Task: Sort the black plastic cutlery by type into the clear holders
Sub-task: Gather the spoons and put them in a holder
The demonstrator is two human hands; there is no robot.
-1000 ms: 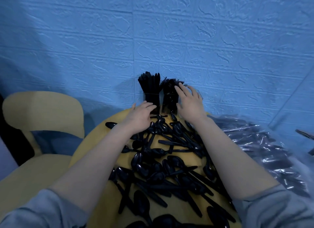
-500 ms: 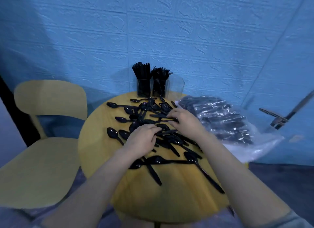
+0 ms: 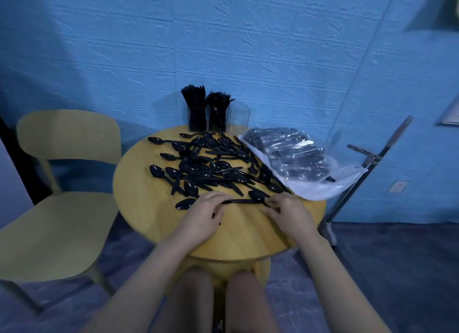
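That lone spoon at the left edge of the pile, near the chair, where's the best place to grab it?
Probably by the handle. The lone spoon lies flat with its bowl pointing left and its thin handle running right toward the pile. Come from above with the left hand and pinch mid-handle, where bare table shows on both sides.

This looks like a small café or canteen corner: a round yellow wooden surface [image 3: 154, 208] with a matching yellow chair [image 3: 64, 208] beside it, set against a blue textured-panel wall [image 3: 248, 47], with a mop handle [image 3: 372, 163] leaning there over grey flooring [image 3: 397, 270].
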